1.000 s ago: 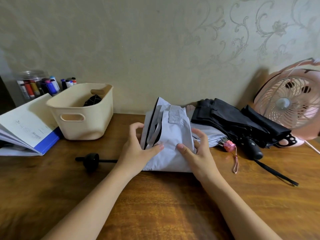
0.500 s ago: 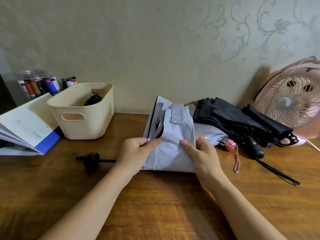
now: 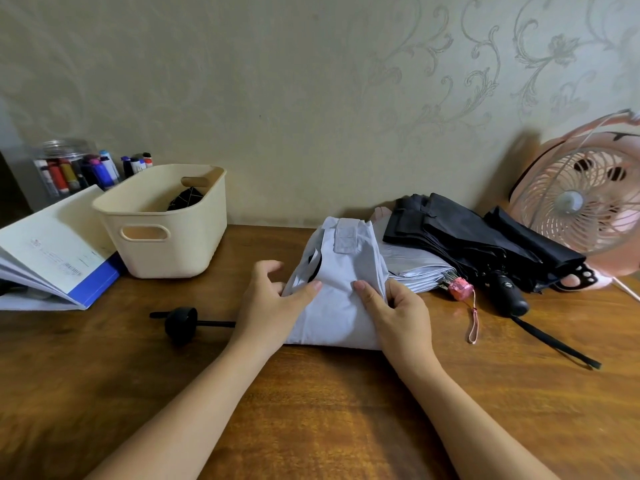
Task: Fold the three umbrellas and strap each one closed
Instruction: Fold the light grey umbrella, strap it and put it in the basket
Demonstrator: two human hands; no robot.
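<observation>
Pale umbrella (image 3: 341, 306) lay flat on the surface (image 3: 311, 410) between the two grips: left grip (image 3: 272, 301) spread, thumb alone pressing the cloth; right grip (image 3: 398, 313) pinching the right-hand fold. Judged best to smooth pleats one way, roll tight, then draw the strap (image 3: 346, 239) round. Tip, strap fastener and underside folds were hidden.

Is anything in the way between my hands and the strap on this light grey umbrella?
Nothing visible. The strap lies uncovered at the far end of the light grey umbrella; the left hand and right hand are on its fabric nearer you.
</observation>
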